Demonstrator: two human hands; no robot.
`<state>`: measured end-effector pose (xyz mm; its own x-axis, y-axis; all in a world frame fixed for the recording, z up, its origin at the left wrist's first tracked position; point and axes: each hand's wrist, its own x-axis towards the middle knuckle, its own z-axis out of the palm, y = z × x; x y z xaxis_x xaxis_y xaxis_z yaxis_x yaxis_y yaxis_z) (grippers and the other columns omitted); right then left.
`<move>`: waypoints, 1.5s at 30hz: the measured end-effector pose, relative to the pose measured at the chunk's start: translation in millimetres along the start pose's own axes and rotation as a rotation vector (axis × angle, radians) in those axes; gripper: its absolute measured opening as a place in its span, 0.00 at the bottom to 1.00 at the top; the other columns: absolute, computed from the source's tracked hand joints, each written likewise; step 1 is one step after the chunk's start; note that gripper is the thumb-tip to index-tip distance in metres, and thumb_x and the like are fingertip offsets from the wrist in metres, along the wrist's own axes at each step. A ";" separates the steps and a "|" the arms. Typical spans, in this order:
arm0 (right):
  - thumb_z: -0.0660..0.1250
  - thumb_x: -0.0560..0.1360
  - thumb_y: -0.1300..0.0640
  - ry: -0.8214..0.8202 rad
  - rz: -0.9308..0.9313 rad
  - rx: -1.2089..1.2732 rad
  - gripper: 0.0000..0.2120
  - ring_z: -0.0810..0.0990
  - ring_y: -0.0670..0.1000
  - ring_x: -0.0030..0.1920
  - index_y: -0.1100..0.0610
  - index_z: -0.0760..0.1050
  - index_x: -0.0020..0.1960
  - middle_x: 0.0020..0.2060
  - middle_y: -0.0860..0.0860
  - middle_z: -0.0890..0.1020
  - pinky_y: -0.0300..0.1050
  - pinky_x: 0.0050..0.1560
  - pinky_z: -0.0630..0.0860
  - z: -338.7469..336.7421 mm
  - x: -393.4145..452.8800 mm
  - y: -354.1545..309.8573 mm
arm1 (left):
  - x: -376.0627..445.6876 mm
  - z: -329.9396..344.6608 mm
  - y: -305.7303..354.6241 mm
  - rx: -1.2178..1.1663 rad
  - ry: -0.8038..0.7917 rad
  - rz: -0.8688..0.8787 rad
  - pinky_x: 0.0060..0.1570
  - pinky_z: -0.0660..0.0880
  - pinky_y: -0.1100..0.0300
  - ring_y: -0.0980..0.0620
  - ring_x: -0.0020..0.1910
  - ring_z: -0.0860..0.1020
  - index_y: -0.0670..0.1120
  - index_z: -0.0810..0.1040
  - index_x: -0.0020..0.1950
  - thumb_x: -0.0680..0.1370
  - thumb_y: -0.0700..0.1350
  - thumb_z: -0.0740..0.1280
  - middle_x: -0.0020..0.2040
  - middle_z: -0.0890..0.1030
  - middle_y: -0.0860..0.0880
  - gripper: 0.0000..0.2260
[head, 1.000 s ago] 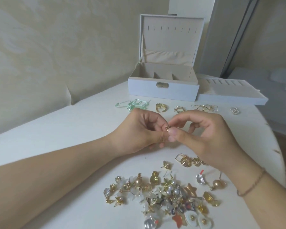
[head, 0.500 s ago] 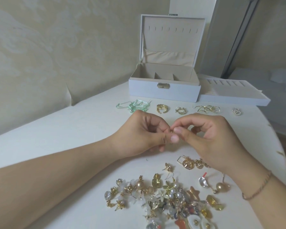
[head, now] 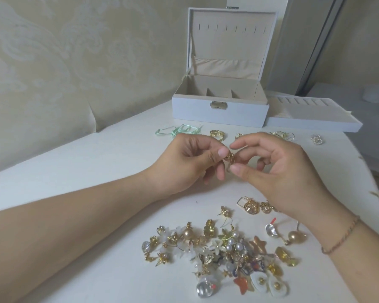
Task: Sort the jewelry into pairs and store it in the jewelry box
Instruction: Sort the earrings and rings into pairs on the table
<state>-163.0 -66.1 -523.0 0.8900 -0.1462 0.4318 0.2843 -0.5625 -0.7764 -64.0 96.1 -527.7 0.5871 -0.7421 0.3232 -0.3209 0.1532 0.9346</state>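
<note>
Both forearms reach in over the white table (head: 74,171), hands meeting above its middle. The left hand (head: 184,165) pinches a small gold earring (head: 295,159) between thumb and curled fingers; the right hand (head: 278,171), a thin cord bracelet (head: 339,237) on its wrist, has thumb and forefinger hooked close around the same piece, though whether it grips I cannot tell. Near the front edge lies a tangled heap of earrings (head: 223,252): gold metal, pearls, white petals, clear glassy drops. Along the far edge stands the white jewelry box (head: 219,114), lid upright, beige lining, its divided compartments showing nothing inside. Its removable tray (head: 311,119) sits just right, touching it.
</note>
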 end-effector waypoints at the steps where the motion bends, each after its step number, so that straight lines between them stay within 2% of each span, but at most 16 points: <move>1: 0.76 0.69 0.60 0.010 -0.015 0.008 0.14 0.76 0.62 0.38 0.44 0.78 0.49 0.39 0.43 0.84 0.49 0.40 0.73 -0.7 0.1 -0.1 | 0.4 -0.5 -0.4 0.005 0.006 -0.002 0.28 0.68 0.65 0.52 0.25 0.72 0.44 0.80 0.39 0.80 0.43 0.64 0.32 0.81 0.46 0.11; 6: 0.69 0.67 0.62 -0.011 -0.126 0.038 0.08 0.77 0.53 0.37 0.49 0.79 0.42 0.33 0.49 0.81 0.52 0.40 0.72 -7.3 -3.5 -4.9 | 1.8 -2.2 -0.5 -0.001 0.058 -0.037 0.26 0.64 0.67 0.50 0.26 0.72 0.43 0.77 0.40 0.81 0.44 0.64 0.32 0.80 0.48 0.11; 9: 0.69 0.67 0.59 -0.258 -0.258 0.073 0.02 0.74 0.54 0.37 0.54 0.80 0.38 0.31 0.49 0.78 0.51 0.40 0.70 -12.6 -9.1 -10.7 | 1.3 -1.6 0.8 0.002 0.075 -0.051 0.26 0.64 0.67 0.51 0.25 0.71 0.44 0.76 0.39 0.82 0.43 0.62 0.31 0.79 0.48 0.12; 12: 0.71 0.66 0.58 -0.557 -0.272 -0.025 0.03 0.72 0.50 0.43 0.52 0.84 0.38 0.35 0.46 0.76 0.39 0.46 0.66 -12.5 -11.9 -14.4 | 1.1 -1.2 1.6 -0.008 0.079 -0.053 0.25 0.63 0.67 0.50 0.25 0.71 0.46 0.76 0.37 0.82 0.42 0.61 0.31 0.78 0.47 0.14; 14: 0.72 0.65 0.59 -0.651 -0.244 -0.110 0.08 0.71 0.50 0.48 0.47 0.85 0.39 0.38 0.45 0.74 0.35 0.48 0.65 -12.2 -11.5 -11.5 | 1.2 -1.1 1.6 0.003 0.075 -0.053 0.25 0.63 0.66 0.50 0.26 0.71 0.46 0.76 0.37 0.83 0.43 0.61 0.31 0.78 0.47 0.14; 18: 0.69 0.66 0.55 -0.604 -0.204 -0.249 0.08 0.70 0.49 0.50 0.43 0.84 0.39 0.40 0.44 0.74 0.39 0.52 0.62 -12.8 -10.4 -6.9 | 1.5 -0.7 1.0 0.016 0.069 -0.056 0.25 0.63 0.66 0.50 0.26 0.71 0.46 0.76 0.37 0.82 0.42 0.62 0.30 0.78 0.48 0.14; 20: 0.70 0.66 0.53 -0.569 -0.214 -0.231 0.07 0.70 0.49 0.49 0.44 0.83 0.41 0.40 0.43 0.74 0.41 0.53 0.63 -14.9 -10.5 -8.9 | 1.6 -0.4 0.8 0.018 0.069 -0.052 0.25 0.63 0.66 0.50 0.25 0.71 0.45 0.76 0.37 0.82 0.42 0.62 0.30 0.78 0.48 0.14; 23: 0.76 0.65 0.52 -0.652 -0.251 -0.093 0.09 0.70 0.49 0.50 0.46 0.84 0.45 0.42 0.44 0.73 0.35 0.54 0.64 -14.4 -14.8 -18.2 | 1.3 -0.9 0.4 0.014 0.071 -0.047 0.25 0.63 0.66 0.50 0.25 0.70 0.44 0.76 0.38 0.82 0.42 0.62 0.30 0.78 0.48 0.13; 27: 0.77 0.65 0.47 -0.758 -0.260 -0.182 0.09 0.69 0.51 0.58 0.41 0.84 0.44 0.46 0.41 0.71 0.37 0.59 0.63 -8.9 -19.0 -20.2 | 1.0 -0.7 0.4 0.020 0.074 -0.049 0.25 0.63 0.65 0.50 0.25 0.70 0.45 0.76 0.38 0.83 0.42 0.62 0.30 0.78 0.48 0.14; 31: 0.75 0.66 0.51 -0.701 -0.242 -0.239 0.07 0.69 0.50 0.57 0.41 0.83 0.43 0.46 0.41 0.72 0.36 0.57 0.62 -10.8 -16.8 -17.9 | 1.2 -0.8 -0.2 0.028 0.069 -0.046 0.24 0.63 0.65 0.49 0.26 0.70 0.45 0.76 0.37 0.83 0.42 0.62 0.30 0.78 0.48 0.14; 35: 0.71 0.66 0.59 -0.642 -0.215 -0.254 0.10 0.70 0.49 0.55 0.44 0.82 0.41 0.44 0.42 0.74 0.33 0.53 0.63 -10.1 -15.1 -16.8 | 1.5 -1.7 -1.0 0.028 0.076 -0.056 0.25 0.63 0.65 0.49 0.26 0.70 0.45 0.75 0.37 0.83 0.42 0.62 0.30 0.78 0.48 0.14; 37: 0.71 0.67 0.60 -0.632 -0.232 -0.219 0.10 0.70 0.50 0.54 0.45 0.82 0.42 0.44 0.43 0.74 0.32 0.52 0.64 -10.3 -15.2 -19.8 | 1.8 -1.7 -1.3 0.024 0.084 -0.055 0.25 0.63 0.65 0.49 0.25 0.70 0.45 0.75 0.37 0.83 0.42 0.62 0.30 0.78 0.48 0.14; 39: 0.72 0.69 0.54 -0.661 -0.290 -0.177 0.05 0.70 0.51 0.54 0.46 0.83 0.43 0.46 0.45 0.74 0.35 0.56 0.63 -7.9 -17.3 -24.7 | 1.9 -2.2 -1.4 0.015 0.092 -0.059 0.24 0.63 0.65 0.51 0.25 0.70 0.45 0.76 0.38 0.83 0.42 0.62 0.29 0.78 0.48 0.13; 41: 0.69 0.70 0.50 -0.701 -0.336 -0.184 0.05 0.69 0.53 0.56 0.45 0.83 0.43 0.47 0.46 0.73 0.41 0.60 0.62 -3.0 -20.8 -28.0 | 2.1 -2.2 -2.0 -0.001 0.096 -0.064 0.24 0.62 0.66 0.52 0.24 0.69 0.44 0.76 0.39 0.83 0.42 0.62 0.29 0.77 0.48 0.13; 45: 0.68 0.70 0.48 -0.680 -0.456 -0.369 0.05 0.70 0.51 0.54 0.42 0.83 0.41 0.46 0.43 0.72 0.51 0.57 0.63 5.5 -23.4 -32.7 | 1.3 -1.2 -1.0 -0.005 0.097 -0.072 0.24 0.62 0.67 0.54 0.24 0.68 0.43 0.75 0.39 0.83 0.41 0.62 0.27 0.76 0.52 0.12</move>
<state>-191.2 -39.8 -510.2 0.7705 0.6033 0.2057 0.6338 -0.6906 -0.3483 -62.0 95.8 -528.0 0.6775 -0.6849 0.2680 -0.2716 0.1056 0.9566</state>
